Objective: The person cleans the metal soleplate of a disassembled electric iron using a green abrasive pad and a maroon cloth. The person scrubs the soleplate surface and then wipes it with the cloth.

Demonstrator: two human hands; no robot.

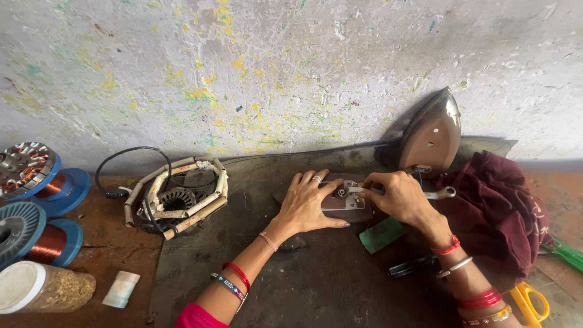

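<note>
Left hand [306, 203]: forearm enters from the lower centre, wrist extended, palm down, fingers spread and pressed flat. Right hand [398, 195]: forearm enters from the lower right, wrist bent inward, fingers curled in a closed grip, thumb and forefinger pinched toward the left hand.

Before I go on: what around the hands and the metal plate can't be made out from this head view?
- Metal plate: its left part lies under the left hand.
- Spanner: its working end and the fastener are hidden by the right hand.
- Yellow scissors: cut off by the bottom edge.
- Green-handled tool: cut off by the right edge.
- Screwdriver: its tip is hidden under the right forearm.
</note>
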